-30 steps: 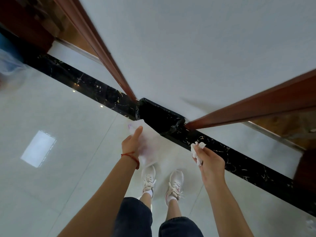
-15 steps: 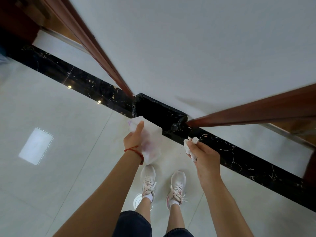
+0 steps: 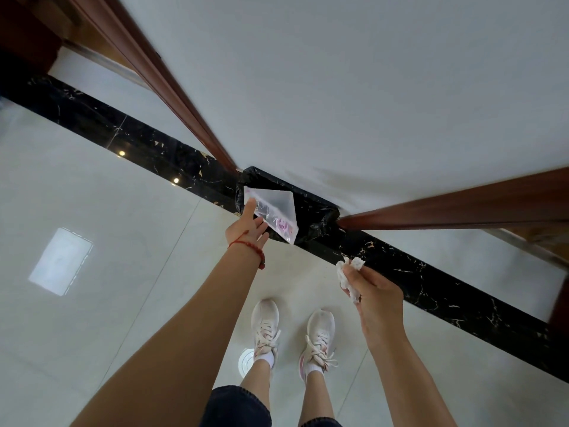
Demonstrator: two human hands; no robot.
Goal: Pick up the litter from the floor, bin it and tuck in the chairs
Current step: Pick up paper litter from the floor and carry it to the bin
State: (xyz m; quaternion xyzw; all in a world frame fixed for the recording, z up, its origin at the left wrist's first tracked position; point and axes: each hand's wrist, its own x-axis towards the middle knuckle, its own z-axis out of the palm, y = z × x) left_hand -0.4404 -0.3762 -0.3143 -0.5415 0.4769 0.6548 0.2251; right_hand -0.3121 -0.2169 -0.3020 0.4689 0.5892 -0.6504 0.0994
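A clear plastic wrapper (image 3: 274,212) hangs over the mouth of the black-lined bin (image 3: 320,217), pinched at its near edge by the left hand (image 3: 248,231), thumb on top, fingers beneath. The wrapper's long axis runs roughly from 10 to 4 o'clock, and it lies at about 1 o'clock from that hand. The right hand (image 3: 377,292) is closed around a crumpled white tissue (image 3: 349,272), short of the bin, which lies at about 11 o'clock from it. The left hand is the nearer; letting go would likely drop the wrapper inside. The bin stands against the white wall (image 3: 369,87), on the floor's black marble border (image 3: 431,282).
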